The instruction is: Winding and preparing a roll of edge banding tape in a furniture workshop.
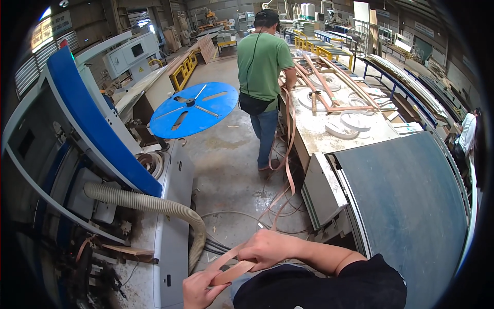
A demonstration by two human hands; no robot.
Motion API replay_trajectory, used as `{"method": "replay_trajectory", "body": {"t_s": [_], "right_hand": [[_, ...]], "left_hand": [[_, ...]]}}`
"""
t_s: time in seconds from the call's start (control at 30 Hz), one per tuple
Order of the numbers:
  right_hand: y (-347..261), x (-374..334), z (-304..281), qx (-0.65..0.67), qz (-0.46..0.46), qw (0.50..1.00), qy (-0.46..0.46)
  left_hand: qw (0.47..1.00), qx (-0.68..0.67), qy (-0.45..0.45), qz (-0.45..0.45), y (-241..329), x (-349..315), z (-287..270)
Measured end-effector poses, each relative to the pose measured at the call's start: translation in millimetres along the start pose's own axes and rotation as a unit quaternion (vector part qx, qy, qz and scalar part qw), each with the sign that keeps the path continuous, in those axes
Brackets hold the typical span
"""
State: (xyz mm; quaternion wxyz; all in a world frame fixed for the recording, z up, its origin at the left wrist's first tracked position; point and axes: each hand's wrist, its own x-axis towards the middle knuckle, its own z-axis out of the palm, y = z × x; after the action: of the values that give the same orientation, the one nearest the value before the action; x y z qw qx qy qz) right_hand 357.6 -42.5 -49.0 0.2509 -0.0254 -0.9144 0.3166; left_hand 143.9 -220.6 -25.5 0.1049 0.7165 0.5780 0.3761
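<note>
The left hand (198, 289) pinches a tan strip (234, 272) between thumb and fingers at the lower edge of the view; the right hand (265, 249), just beside and a little higher, curls its fingers closed around the same strip; the strip lies in two strands between the hands, in front of the dark shirt (324, 288); beyond the right hand, pinkish bands (292, 123) hang from the bench (309, 138) and trail to the floor (218, 170), though whether they join the strip I cannot tell; to the left, a ribbed hose (170, 207) bends down beside a grey machine (176, 237); past it sits a slotted blue disc (206, 125); to the right runs a dark belt (406, 195); a co-worker (262, 62) in green stands at the bench, near wooden frames (355, 108) and pale coils (343, 136).
</note>
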Motion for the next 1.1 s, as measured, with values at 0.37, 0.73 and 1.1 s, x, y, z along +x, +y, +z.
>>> {"method": "replay_trajectory", "body": {"t_s": [0.37,0.73,1.1], "right_hand": [[-1,-4,-6,0.059,-0.019,0.998,-0.021],[-3,0,-5,0.048,-0.006,0.999,-0.019],[13,-9,-7,0.041,0.024,0.999,0.011]], "left_hand": [[0.999,0.016,-0.031,0.007,-12,-12,-10],[0.995,0.058,-0.014,-0.079,-6,-13,-6],[0.994,0.002,0.03,-0.107,-32,-27,-14]]}}
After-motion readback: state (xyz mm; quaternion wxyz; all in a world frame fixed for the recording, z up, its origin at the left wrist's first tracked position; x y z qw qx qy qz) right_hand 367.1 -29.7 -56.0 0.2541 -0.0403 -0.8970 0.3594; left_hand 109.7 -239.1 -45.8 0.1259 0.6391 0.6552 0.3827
